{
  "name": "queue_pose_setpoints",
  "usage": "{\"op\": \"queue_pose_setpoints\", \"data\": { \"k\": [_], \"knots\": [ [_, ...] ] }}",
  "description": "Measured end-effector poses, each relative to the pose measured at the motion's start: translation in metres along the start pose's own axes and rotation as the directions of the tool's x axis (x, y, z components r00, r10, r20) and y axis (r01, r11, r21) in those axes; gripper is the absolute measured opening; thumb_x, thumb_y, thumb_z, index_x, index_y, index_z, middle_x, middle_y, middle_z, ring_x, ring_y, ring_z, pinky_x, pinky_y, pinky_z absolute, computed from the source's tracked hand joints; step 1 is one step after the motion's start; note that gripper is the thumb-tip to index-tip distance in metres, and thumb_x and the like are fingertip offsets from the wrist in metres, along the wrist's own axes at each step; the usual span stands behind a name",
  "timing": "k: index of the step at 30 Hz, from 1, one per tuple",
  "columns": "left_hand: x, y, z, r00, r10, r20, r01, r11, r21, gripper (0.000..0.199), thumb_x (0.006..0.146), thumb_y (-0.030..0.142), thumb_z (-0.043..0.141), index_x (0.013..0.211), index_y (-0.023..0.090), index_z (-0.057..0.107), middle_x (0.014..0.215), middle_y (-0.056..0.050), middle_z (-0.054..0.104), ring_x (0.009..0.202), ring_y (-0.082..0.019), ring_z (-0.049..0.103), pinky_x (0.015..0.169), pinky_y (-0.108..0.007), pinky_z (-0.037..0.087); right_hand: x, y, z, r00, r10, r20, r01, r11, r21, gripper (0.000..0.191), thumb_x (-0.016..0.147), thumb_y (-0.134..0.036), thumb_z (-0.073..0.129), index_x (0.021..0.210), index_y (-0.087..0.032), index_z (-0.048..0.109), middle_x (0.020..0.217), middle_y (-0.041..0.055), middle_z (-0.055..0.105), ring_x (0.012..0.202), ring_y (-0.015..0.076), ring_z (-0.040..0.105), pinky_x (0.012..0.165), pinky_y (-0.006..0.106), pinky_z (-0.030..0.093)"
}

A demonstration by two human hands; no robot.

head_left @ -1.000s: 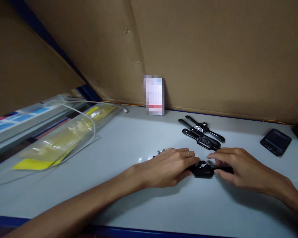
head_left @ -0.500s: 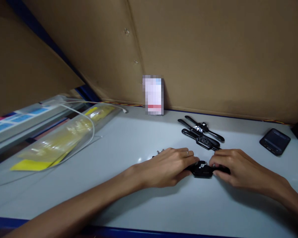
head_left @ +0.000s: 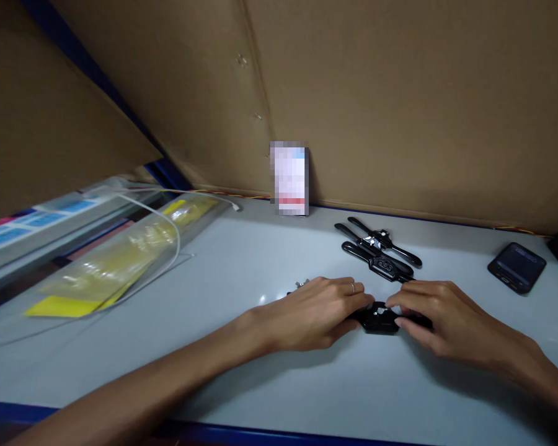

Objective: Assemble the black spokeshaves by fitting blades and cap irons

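- The black spokeshave [head_left: 379,322] lies on the pale tabletop [head_left: 260,390] between both hands, its bright centre fitting visible but too small to read.
- The left hand [head_left: 323,314] holds its left handle, which fingers and palm mostly hide.
- The right hand [head_left: 441,316] has thumb and forefinger narrowly spaced at the body's right end; whether they grip it I cannot tell, and the right handle is partly covered.
- Beyond lie other spokeshaves [head_left: 385,266], crowded together; the nearest one's right end disappears at the right hand.
- Behind the left wrist, a small silvery part [head_left: 302,284] shows, the rest hidden.
- The upright panel [head_left: 291,178] is pixelated, its content unreadable.
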State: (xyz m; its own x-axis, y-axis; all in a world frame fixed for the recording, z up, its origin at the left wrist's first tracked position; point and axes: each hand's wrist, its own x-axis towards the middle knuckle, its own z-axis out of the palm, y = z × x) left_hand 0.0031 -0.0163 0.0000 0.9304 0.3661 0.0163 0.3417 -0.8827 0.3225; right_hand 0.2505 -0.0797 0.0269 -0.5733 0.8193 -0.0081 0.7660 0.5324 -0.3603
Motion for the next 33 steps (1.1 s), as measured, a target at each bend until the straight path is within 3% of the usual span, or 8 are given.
{"op": "queue_pose_setpoints", "data": {
  "k": [10,21,33],
  "knots": [
    [0.0015,0.0008,-0.0003,1.0,-0.002,0.005,0.002,1.0,0.001,0.026,0.096,0.019,0.057,0.123,0.018,0.061,0.097,-0.005,0.066,0.089,-0.022,0.063,0.067,-0.034,0.044,-0.0001,-0.0025,0.005,0.998,-0.068,0.014,0.067,0.997,0.039,0.026,0.095,-0.016,0.051,0.102,-0.023,0.075,0.084,0.0036,0.067,0.071,0.0161,0.059,0.067,0.03,0.042],
    [0.0001,-0.0012,0.0011,0.999,0.02,-0.039,-0.021,0.999,-0.027,0.024,0.096,0.018,0.055,0.119,0.018,0.061,0.099,-0.006,0.067,0.089,-0.022,0.063,0.067,-0.034,0.045,0.0011,-0.0025,0.0099,0.996,-0.084,-0.012,0.085,0.996,0.016,0.044,0.088,-0.009,0.05,0.123,-0.025,0.071,0.088,0.0043,0.068,0.075,0.0174,0.061,0.069,0.031,0.043],
    [-0.0002,-0.0012,0.0016,0.999,0.015,-0.033,-0.016,1.0,-0.019,0.023,0.095,0.017,0.057,0.117,0.018,0.062,0.095,-0.005,0.066,0.086,-0.021,0.063,0.066,-0.034,0.045,0.0015,-0.005,0.0083,0.999,-0.046,-0.013,0.045,0.994,-0.101,0.034,0.09,-0.009,0.043,0.106,-0.02,0.07,0.087,0.0075,0.068,0.073,0.0198,0.059,0.065,0.033,0.04]
  ]
}}
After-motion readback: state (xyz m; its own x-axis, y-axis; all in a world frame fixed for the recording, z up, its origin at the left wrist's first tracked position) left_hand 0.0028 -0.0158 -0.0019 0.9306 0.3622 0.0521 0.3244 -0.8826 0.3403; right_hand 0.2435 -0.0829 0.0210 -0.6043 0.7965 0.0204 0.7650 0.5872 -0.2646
